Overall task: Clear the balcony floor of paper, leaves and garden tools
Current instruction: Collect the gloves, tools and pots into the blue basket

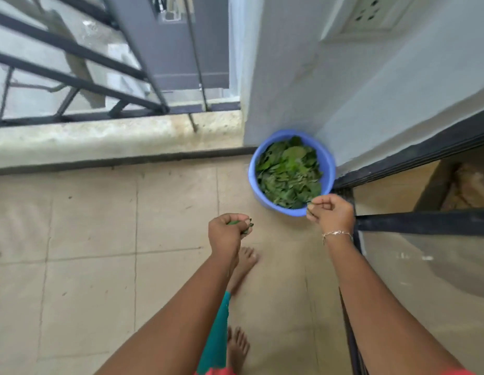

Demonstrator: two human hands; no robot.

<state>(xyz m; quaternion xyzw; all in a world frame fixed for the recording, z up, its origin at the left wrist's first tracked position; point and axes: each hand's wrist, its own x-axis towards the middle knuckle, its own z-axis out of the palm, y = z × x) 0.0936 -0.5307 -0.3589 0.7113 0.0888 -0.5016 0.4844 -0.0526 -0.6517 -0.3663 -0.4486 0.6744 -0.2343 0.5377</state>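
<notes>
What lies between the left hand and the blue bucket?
Only bare floor tile, seen in the head view; the left hand, gripping leaves, is short of the bucket.

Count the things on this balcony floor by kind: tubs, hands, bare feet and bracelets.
Round blue plastic tub holding green leaves: 1
Hands: 2, the left hand gripping more leaves, and the right hand
Bare feet: 2
Thin silver chain bracelet on the right wrist: 1
Total: 6
</notes>
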